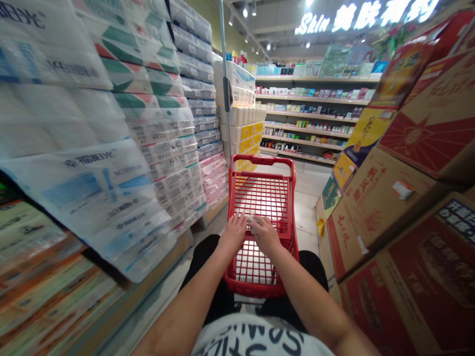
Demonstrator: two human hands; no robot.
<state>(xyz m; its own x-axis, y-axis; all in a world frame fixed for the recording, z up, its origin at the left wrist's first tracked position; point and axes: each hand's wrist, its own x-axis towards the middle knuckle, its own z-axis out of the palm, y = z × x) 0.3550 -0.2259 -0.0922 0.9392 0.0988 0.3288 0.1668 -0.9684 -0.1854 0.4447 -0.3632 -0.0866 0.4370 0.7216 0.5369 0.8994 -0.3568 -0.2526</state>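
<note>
A red plastic shopping basket (264, 288) with a grid of openings stands between my knees, its red handle frame (261, 160) upright at the far side. My left hand (235, 230) is over the left of the basket, fingers stretched forward and slightly apart, their tips near a small whitish crumpled thing (252, 223). Around that thing the fingers of my right hand (264, 233) are bent and closed. It looks like a bit of tissue or thin plastic, but is too small to name surely. Through the grid I see pale surfaces; whether anything lies inside, I cannot tell.
Wrapped paper packs (122, 193) are stacked high on the left, by a thin metal pole (227, 94). Cardboard cartons (374, 207) are piled on the right. Shelves (311, 116) of small boxes and bottles stand ahead, past pale floor tiles (306, 217).
</note>
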